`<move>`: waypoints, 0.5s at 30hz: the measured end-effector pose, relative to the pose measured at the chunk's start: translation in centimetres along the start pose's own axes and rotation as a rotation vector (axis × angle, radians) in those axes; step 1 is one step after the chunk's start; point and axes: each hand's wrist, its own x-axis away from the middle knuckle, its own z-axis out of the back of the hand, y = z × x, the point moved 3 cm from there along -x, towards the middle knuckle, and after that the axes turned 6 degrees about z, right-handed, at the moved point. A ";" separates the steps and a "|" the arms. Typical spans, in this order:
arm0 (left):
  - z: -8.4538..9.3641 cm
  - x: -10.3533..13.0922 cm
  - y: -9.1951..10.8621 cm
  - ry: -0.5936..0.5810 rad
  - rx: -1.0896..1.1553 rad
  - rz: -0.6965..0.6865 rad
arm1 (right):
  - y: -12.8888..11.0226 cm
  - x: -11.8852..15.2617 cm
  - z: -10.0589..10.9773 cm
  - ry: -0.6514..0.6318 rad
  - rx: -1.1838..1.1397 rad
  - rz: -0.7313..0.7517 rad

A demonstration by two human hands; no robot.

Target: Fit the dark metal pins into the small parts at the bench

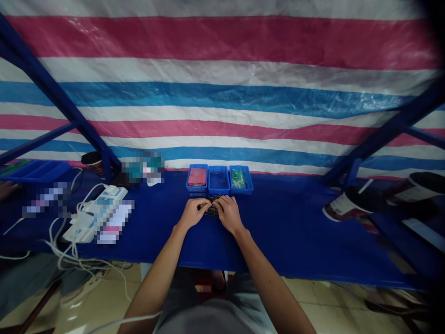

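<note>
Side by side on the blue table (pixel 285 232), my left hand (pixel 193 212) and my right hand (pixel 227 212) meet over a small pile of dark and yellowish thin pieces (pixel 212 209). The fingers of both hands are pinched together, nearly touching; what they hold is too small to name. Just beyond them stand three blue bins in a row. The left bin (pixel 197 189) has pink-red items, the middle bin (pixel 219 191) a few dark thin pieces, and the right bin (pixel 242 190) green and clear small pieces.
To the left lie a white power strip (pixel 99 215), tangled white cables (pixel 74 262) and a blurred-out card (pixel 116 222). A lidded cup (pixel 342 207) stands at the right, near another cup and a phone (pixel 424 233). Another person's hand (pixel 7 189) shows at the far left.
</note>
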 end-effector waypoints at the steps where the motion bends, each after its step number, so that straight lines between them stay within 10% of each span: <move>1: 0.0 0.0 0.0 0.002 -0.001 0.000 | 0.0 0.0 0.0 -0.002 0.000 -0.003; 15: 0.1 0.1 0.0 0.009 0.005 0.035 | 0.1 0.1 0.2 0.057 -0.101 0.020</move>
